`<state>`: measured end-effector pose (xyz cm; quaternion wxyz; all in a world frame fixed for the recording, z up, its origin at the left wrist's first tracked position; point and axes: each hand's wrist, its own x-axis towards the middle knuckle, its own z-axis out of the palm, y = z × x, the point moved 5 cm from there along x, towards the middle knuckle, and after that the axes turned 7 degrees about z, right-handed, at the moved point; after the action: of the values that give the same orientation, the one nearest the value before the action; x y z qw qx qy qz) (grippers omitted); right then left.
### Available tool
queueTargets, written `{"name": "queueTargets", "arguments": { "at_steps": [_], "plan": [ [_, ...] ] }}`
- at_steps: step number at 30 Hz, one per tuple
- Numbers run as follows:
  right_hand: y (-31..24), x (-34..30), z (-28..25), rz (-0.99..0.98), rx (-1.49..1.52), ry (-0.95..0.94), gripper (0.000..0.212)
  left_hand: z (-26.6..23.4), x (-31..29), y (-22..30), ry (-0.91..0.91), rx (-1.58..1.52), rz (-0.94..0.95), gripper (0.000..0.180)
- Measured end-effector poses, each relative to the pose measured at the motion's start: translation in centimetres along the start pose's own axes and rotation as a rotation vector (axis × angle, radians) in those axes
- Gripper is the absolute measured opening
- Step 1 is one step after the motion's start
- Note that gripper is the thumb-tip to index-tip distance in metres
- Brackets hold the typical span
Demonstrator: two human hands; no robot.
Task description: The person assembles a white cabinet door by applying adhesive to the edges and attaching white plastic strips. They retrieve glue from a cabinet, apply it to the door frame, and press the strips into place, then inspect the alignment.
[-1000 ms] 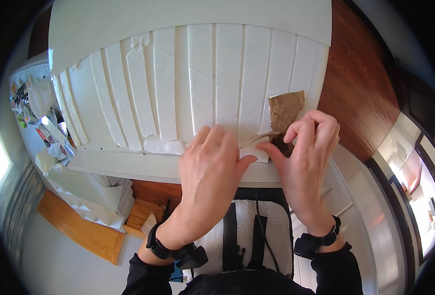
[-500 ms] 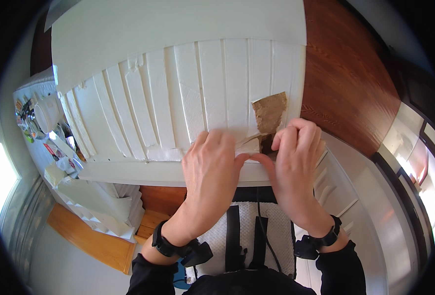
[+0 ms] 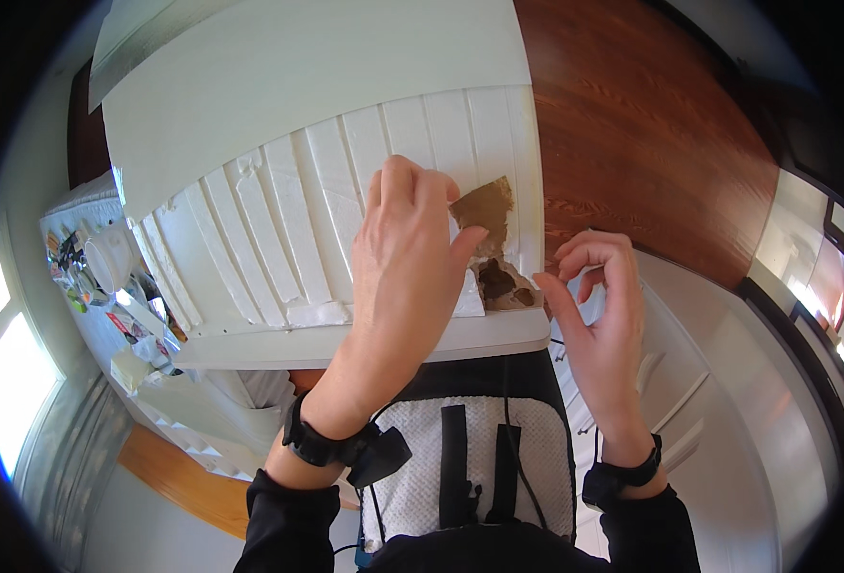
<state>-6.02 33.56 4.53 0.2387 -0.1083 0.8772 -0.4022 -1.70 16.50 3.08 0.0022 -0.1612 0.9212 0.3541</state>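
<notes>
A large white board (image 3: 317,86) lies before me, its nearer part crossed by several white strips (image 3: 327,181). Near its right corner a piece of torn brown layer (image 3: 487,205) lies on the strips. Between it and the front edge is a ragged brown hole (image 3: 500,284) with peeled edges. My left hand (image 3: 401,253) is over the strips, fingers curled and thumb apart; the thumb overlaps the brown piece, and I see no grip on it. My right hand (image 3: 605,296) is off the board's right edge, beside the hole, thumb and fingers apart, holding nothing.
Reddish-brown wood floor (image 3: 651,143) spreads right of the board, with a white panelled surface (image 3: 699,382) nearer. A cluttered table (image 3: 97,277) stands at the left. Below the board's edge is a white textured pad with black straps (image 3: 412,439). Dark bands are around both wrists.
My left hand has moved up from the front edge to beside the brown piece. My right hand has come away from the corner, uncovering more of the hole. The view has shifted slightly.
</notes>
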Motion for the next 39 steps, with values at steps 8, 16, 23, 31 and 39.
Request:
{"name": "queueTargets", "arguments": {
  "at_steps": [8,16,23,31,39],
  "plan": [
    [0.3,-3.0,0.5,0.387,0.732,-0.287,0.032,-0.3,-3.1,4.1,0.048,-0.208,0.26,0.023],
    [2.6,-3.8,1.2,0.678,0.56,-0.247,0.017,1.2,-6.5,5.1,0.041,-0.104,0.425,0.031],
    [3.3,-3.3,1.4,0.711,0.467,-0.258,0.019,1.5,-7.2,4.6,0.061,-0.127,0.369,0.026],
    [5.6,-2.8,0.7,0.668,0.243,-0.341,0.017,1.3,-7.2,3.0,0.0,-0.228,0.227,0.022],
    [6.6,-2.2,1.2,0.614,0.186,-0.33,0.019,1.2,-6.2,2.2,-0.039,-0.097,0.082,0.018]
  ]
}}
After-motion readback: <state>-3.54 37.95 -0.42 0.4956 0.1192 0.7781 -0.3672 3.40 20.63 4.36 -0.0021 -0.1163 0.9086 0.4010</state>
